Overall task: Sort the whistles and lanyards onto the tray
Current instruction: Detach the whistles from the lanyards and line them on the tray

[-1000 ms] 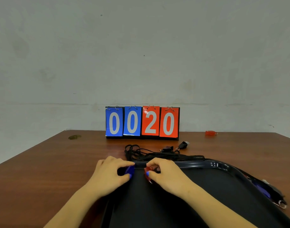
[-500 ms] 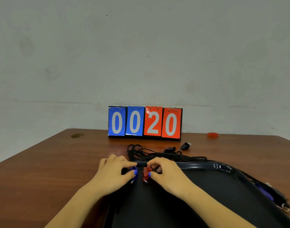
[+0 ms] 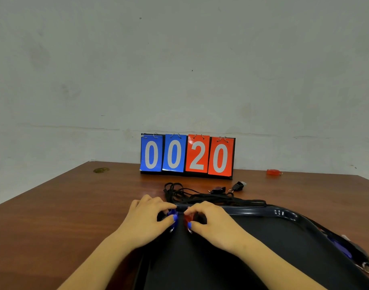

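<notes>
Both hands at tray (image 3: 284,213) far rim: left hand (image 3: 146,221) pinches blue whistle (image 3: 172,214), right hand (image 3: 213,223) red whistle (image 3: 187,218); prob. light, hard, slick plastic, so grip the bodies.

A dark tray (image 3: 284,214) lay on the counter (image 3: 75,206), and at its far left corner a blue whistle (image 3: 171,213) and a red whistle (image 3: 187,217) sat side by side, nearly touching, each pinched in one of the hands, a metal ring hanging from each. Just beyond the tray's far rim lay a tangle of black lanyards (image 3: 192,195) with a black whistle (image 3: 239,185) at its right end, and a second red whistle (image 3: 273,172) lay well apart near the counter's back edge. A blurred bundle of blue whistle and black lanyard (image 3: 346,250) lay beside the tray's right rim.
</notes>
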`<state>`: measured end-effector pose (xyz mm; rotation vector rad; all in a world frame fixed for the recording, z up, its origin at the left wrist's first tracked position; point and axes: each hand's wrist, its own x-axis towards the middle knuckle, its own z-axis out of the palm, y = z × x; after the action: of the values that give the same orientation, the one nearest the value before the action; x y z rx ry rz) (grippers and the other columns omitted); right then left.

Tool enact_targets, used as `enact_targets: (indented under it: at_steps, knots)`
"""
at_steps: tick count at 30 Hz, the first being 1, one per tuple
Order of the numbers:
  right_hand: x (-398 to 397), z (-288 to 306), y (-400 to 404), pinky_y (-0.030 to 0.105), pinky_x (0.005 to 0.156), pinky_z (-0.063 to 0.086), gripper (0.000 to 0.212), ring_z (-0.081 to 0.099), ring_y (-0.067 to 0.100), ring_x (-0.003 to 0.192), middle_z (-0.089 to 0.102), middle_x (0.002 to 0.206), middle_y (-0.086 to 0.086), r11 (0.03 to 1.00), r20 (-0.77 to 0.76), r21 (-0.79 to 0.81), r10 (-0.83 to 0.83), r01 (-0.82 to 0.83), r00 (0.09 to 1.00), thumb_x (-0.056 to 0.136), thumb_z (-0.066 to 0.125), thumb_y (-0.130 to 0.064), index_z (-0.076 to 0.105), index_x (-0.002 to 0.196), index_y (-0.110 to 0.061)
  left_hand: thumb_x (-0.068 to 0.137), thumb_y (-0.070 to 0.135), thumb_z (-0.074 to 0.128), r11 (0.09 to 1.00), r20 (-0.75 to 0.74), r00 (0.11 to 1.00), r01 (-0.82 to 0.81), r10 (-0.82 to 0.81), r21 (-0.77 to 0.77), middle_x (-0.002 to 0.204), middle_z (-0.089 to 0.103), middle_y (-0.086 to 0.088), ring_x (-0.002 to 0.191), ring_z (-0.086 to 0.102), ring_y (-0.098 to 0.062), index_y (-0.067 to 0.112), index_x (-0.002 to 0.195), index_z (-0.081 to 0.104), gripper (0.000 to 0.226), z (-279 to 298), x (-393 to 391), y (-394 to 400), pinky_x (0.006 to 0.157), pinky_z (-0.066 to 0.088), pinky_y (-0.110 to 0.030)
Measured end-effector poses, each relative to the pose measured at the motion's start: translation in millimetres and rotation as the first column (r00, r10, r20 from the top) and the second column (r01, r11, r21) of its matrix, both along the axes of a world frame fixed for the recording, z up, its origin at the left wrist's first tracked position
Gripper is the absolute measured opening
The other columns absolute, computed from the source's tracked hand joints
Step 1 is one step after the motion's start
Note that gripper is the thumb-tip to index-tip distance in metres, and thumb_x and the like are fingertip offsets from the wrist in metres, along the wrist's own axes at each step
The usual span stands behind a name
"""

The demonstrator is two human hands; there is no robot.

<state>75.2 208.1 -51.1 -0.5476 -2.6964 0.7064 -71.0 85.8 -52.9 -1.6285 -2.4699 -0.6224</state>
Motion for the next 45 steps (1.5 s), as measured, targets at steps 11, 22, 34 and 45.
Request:
enact_targets:
  at_steps: [11,22,34,45]
  knots:
    - [-0.9,0.8,-0.3,0.032,0.108,0.034,0.034,0.045,0.007,0.122,0.051,0.130,-0.012,1.000,0.013,-0.004,0.000,0.000,1.000,0.090,0.055,-0.027,0.053,0.123,-0.036,0.096,0.032,0.037,0.987,0.120,0.988,-0.108,0.093,0.120,0.105,0.055,0.022,0.108,0.039,-0.002,0.038,0.134,0.035,0.039,-3.3,2.9,3.0,0.099,0.017,-0.028]
    - [16.7,35.6,-7.5,0.019,0.099,0.033,0.043,0.042,0.002,0.122,0.046,0.133,-0.014,0.999,-0.173,-0.038,-0.019,0.013,0.985,0.090,0.056,-0.026,0.046,0.132,-0.032,0.092,0.025,0.048,0.961,0.135,0.988,-0.109,0.076,0.255,0.093,0.054,0.026,0.097,0.043,0.002,0.041,0.125,0.044,0.036,-0.2,6.1,-2.5,0.090,0.021,-0.024]
    - [172.8,52.3,93.8,0.022,0.074,0.047,0.016,0.062,0.010,0.088,0.066,0.099,-0.006,0.928,-0.356,-0.278,-0.338,0.247,0.871,0.093,0.051,-0.021,0.059,0.093,-0.034,0.082,0.019,0.061,0.973,0.009,0.998,0.066,-0.070,0.222,0.086,0.062,0.029,0.095,0.053,0.003,0.072,0.091,0.044,0.057,19.7,45.4,4.7,0.096,0.040,-0.045]
    - [235.6,14.4,142.5,0.022,0.083,0.042,0.037,0.055,0.007,0.099,0.057,0.113,-0.003,0.895,0.176,-0.361,-0.211,0.263,0.962,0.078,0.069,-0.032,0.056,0.113,-0.024,0.090,0.029,0.052,0.942,-0.076,0.939,0.336,-0.336,-0.019,0.112,0.055,0.022,0.104,0.047,0.004,0.042,0.108,0.055,0.022,33.5,131.9,99.4,0.101,0.037,-0.029]
